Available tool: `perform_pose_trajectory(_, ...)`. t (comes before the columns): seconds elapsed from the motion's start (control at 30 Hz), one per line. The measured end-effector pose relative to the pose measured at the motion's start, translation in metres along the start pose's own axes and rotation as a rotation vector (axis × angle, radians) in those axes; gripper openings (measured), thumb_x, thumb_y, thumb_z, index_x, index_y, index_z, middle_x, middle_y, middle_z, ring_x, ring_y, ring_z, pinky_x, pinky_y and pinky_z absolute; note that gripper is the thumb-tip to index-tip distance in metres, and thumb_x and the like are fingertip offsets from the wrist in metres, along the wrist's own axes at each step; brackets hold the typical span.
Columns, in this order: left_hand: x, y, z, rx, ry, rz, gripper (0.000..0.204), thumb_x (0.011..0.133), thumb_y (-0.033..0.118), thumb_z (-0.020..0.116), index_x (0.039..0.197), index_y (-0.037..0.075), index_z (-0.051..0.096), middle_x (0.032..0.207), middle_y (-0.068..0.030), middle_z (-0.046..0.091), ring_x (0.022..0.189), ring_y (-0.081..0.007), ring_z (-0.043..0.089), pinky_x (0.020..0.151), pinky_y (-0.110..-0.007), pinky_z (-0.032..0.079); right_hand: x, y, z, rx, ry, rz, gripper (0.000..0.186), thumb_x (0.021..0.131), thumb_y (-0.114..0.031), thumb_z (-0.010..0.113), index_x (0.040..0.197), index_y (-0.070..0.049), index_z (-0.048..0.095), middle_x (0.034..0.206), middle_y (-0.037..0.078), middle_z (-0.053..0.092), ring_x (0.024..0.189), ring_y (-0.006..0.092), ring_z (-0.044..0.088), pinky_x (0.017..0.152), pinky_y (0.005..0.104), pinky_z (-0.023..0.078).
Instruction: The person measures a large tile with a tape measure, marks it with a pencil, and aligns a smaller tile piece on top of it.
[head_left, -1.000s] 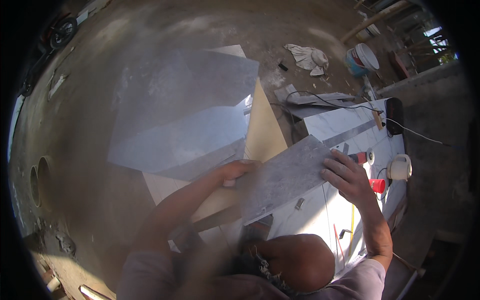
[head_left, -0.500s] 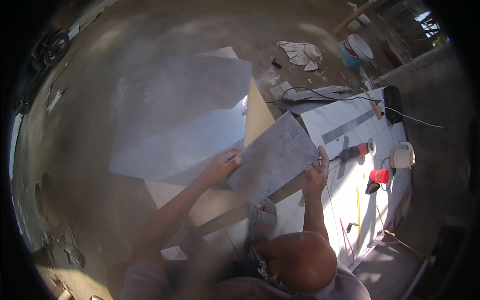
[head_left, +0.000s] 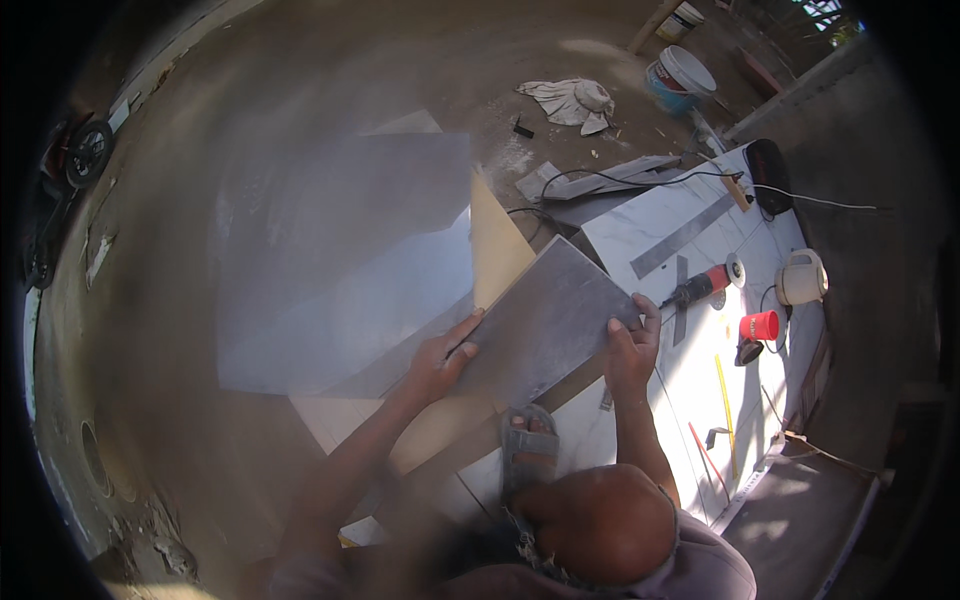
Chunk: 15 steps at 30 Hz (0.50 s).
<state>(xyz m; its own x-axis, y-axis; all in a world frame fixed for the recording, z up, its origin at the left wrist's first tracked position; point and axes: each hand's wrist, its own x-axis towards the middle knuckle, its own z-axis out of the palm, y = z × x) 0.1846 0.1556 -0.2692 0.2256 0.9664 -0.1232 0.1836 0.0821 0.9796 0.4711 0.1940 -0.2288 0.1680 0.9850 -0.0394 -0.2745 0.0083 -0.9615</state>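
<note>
A dark grey rectangular tile (head_left: 548, 315) is held tilted between both hands. My left hand (head_left: 445, 362) grips its left edge, with the thumb on the near side. At the right corner, my right hand (head_left: 632, 345) closes on it, thumb on the upper face and fingers at the edge. Below and left of it lies a large grey tile sheet (head_left: 330, 250) with a glossy reflection, partly blurred. A tan board (head_left: 495, 225) shows between that sheet and the held tile. Near the tile's lower edge is my sandalled foot (head_left: 530, 440).
White marbled tiles (head_left: 630, 230) run along the right. On them lie an angle grinder (head_left: 700, 287), a red cup (head_left: 759, 326), a cream jug (head_left: 800, 278) and a yellow strip (head_left: 722, 390). Cables cross the far end. A bucket (head_left: 680, 75) and a cloth (head_left: 570, 103) lie beyond.
The view has shifted, moving the far objects left in the picture. The held tile has tilted slightly, its far edge now showing. Both hands keep their hold on it.
</note>
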Motion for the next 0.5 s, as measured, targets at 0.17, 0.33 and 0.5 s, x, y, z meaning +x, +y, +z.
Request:
perform_pose_trajectory(0.17, -0.011, -0.020, 0.004, -0.117, 0.057, 0.003, 0.062, 0.098, 0.041, 0.049, 0.141, -0.002, 0.039, 0.139, -0.0182, 0.048, 0.130, -0.0259, 0.045, 0.107, -0.032, 0.031, -0.011, -0.038, 0.014, -0.186, -0.145, -0.194, 0.047, 0.081, -0.002, 0.069, 0.123, -0.001, 0.047, 0.114, 0.012, 0.057, 0.106, 0.0185, 0.054, 0.094, 0.0312, 0.041)
perform_pose_trajectory(0.33, -0.008, -0.005, 0.007, -0.218, 0.150, 0.090, 0.059, 0.097, 0.033, 0.054, 0.140, -0.004, 0.039, 0.136, -0.0177, 0.051, 0.127, -0.0230, 0.046, 0.108, -0.034, 0.030, -0.012, -0.057, 0.016, -0.358, -0.170, -0.235, 0.045, 0.078, -0.011, 0.076, 0.115, 0.002, 0.055, 0.116, 0.011, 0.058, 0.110, 0.0196, 0.054, 0.097, 0.0321, 0.039)
perform_pose_trajectory(0.5, 0.004, -0.010, -0.009, -0.227, 0.115, 0.069, 0.050, 0.094, 0.027, 0.060, 0.133, -0.002, 0.049, 0.129, -0.0149, 0.057, 0.120, -0.0202, 0.052, 0.103, -0.032, 0.036, 0.015, -0.043, 0.001, -0.451, -0.190, -0.149, 0.049, 0.075, -0.016, 0.078, 0.116, 0.003, 0.057, 0.114, 0.011, 0.060, 0.109, 0.0199, 0.055, 0.095, 0.0314, 0.041)
